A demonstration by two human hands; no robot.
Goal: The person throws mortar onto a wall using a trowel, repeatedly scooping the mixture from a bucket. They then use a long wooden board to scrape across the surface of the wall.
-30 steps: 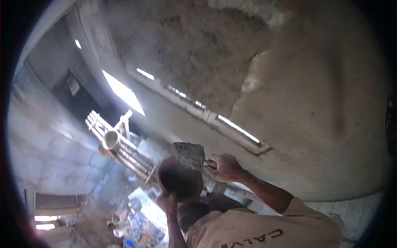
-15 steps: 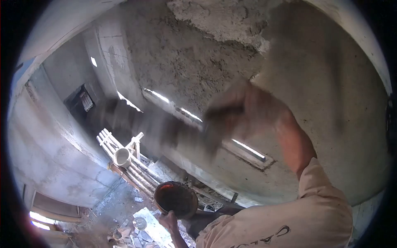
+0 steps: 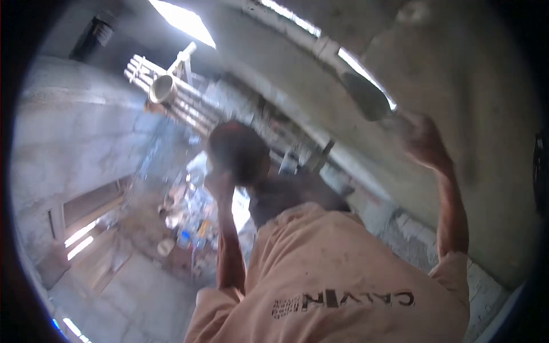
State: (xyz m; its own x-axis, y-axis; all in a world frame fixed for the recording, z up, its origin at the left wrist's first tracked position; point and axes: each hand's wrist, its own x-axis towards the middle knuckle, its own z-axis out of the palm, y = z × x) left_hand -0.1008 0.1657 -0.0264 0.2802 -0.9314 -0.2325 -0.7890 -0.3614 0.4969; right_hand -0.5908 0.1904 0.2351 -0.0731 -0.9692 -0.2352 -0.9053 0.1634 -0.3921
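Observation:
My left hand (image 3: 220, 184) grips the rim of a dark round pan (image 3: 239, 150), tilted in front of my body; blur hides what is inside it. Out to the right, my right hand (image 3: 424, 142) is closed around the handle of a trowel (image 3: 366, 97). The trowel's blade points up and left, in front of the grey plastered wall (image 3: 486, 188) and near a bright slit in it. Whether the blade touches the wall, I cannot tell.
A pale bucket (image 3: 163, 90) stands on a scaffold of light poles (image 3: 191, 111) at the upper left. Debris and scattered items (image 3: 191, 228) lie on the floor below. At the far left is a block wall (image 3: 74, 131) with a slatted opening.
The view has swung downward, showing more floor and my shirt. My right hand has moved rightward from its blurred place before the wall, and the trowel now shows more clearly. The pan remains in my left hand.

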